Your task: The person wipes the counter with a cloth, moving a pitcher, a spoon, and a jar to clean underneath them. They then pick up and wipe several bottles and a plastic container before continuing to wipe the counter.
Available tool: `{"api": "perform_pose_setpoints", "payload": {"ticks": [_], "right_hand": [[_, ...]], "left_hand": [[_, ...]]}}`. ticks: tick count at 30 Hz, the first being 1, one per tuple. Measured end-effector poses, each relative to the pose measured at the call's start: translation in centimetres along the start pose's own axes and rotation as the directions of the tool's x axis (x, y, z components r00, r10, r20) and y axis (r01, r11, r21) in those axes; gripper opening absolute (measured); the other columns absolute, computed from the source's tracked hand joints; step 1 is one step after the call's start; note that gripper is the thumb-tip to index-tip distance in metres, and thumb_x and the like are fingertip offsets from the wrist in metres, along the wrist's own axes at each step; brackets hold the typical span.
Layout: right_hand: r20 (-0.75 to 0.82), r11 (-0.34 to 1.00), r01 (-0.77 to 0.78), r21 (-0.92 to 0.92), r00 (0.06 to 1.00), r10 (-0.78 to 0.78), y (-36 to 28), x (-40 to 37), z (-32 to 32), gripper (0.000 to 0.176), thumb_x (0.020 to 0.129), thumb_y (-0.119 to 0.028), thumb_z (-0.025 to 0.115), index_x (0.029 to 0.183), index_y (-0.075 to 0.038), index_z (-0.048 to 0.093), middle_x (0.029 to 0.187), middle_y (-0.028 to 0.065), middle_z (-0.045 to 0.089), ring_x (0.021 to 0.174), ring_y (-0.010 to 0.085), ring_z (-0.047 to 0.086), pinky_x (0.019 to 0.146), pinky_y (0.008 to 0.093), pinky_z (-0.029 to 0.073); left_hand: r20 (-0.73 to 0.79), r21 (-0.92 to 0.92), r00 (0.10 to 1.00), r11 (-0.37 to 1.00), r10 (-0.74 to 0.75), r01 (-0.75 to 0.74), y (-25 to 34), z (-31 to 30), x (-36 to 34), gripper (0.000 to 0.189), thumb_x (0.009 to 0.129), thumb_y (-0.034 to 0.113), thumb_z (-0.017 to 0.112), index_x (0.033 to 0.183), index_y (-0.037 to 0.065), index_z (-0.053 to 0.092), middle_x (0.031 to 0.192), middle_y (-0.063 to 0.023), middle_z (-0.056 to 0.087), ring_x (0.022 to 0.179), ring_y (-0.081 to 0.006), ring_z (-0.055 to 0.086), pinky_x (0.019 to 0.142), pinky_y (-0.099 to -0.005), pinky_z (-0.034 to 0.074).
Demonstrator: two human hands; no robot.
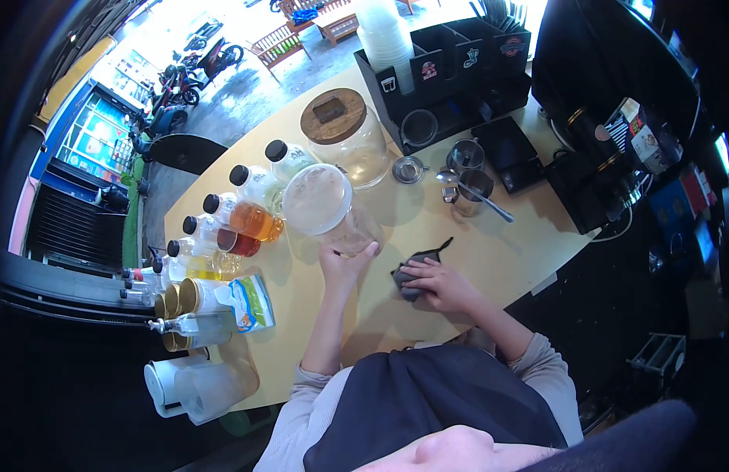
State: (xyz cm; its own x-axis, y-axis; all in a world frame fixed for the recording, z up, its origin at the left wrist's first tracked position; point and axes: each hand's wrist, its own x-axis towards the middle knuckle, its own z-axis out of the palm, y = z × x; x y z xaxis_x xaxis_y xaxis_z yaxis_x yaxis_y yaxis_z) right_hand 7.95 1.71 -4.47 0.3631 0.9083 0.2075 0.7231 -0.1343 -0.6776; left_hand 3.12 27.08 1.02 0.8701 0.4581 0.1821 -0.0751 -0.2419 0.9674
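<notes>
Clear plastic jar [323, 203] with a frosted round lid, the biggest thing I am handling, leans tilted at the centre of the frame over the pale yellow counter [490, 252]. My left hand [345, 266] has its fingers wrapped round the jar's lower side. Behind it, toward the top, stands a glass jar with a round wooden lid [341, 126]. At the left runs a row of black-capped bottles of coloured liquid [250, 219], just beside the tilted jar. Right of centre stands a steel cup with a spoon [470, 193]. Smallest, a dark grey cloth [411, 271] lies bunched under my right hand [443, 287], whose fingers are together and curled down onto it.

I judge the risk to be the one-handed hold: if the smooth wall slips, the jar could roll into the bottles and topple them.
</notes>
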Motion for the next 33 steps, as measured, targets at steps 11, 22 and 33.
{"api": "perform_pose_setpoints", "payload": {"ticks": [11,22,33], "right_hand": [[-0.085,0.998,-0.05,-0.041,0.995,0.046,-0.1,-0.1,-0.3,0.048,0.077,-0.009,0.055,0.122,-0.012,0.069,0.147,0.0056,0.055,0.143,0.027,0.044,0.12,0.0487,0.032],[-0.092,0.997,-0.077,0.014,0.993,0.078,0.2,-0.3,0.0,0.052,0.074,-0.007,0.053,0.124,-0.013,0.069,0.149,0.0059,0.053,0.144,0.0273,0.042,0.122,0.0494,0.029],[-0.096,0.997,-0.072,0.035,0.993,0.075,-0.1,-0.1,-0.4,0.052,0.074,-0.006,0.053,0.123,-0.013,0.069,0.149,0.0054,0.054,0.143,0.0275,0.044,0.121,0.0509,0.03]], "left_hand": [[-0.03,-0.055,0.999,0.998,0.01,-0.011,-3.0,6.1,3.9,0.085,0.064,0.019,0.094,0.131,0.001,0.046,0.127,-0.0153,0.061,0.115,-0.0237,0.063,0.096,-0.0375,0.052],[-0.076,0.093,0.997,0.996,0.008,-0.001,-4.7,8.7,6.0,0.092,0.062,0.026,0.095,0.133,-0.001,0.042,0.125,-0.0187,0.062,0.116,-0.0286,0.063,0.097,-0.0402,0.051],[-0.106,0.143,0.991,0.987,0.087,-0.071,-5.4,9.2,6.6,0.092,0.062,0.025,0.095,0.131,-0.002,0.042,0.127,-0.021,0.059,0.119,-0.0336,0.061,0.098,-0.0427,0.05]]}}
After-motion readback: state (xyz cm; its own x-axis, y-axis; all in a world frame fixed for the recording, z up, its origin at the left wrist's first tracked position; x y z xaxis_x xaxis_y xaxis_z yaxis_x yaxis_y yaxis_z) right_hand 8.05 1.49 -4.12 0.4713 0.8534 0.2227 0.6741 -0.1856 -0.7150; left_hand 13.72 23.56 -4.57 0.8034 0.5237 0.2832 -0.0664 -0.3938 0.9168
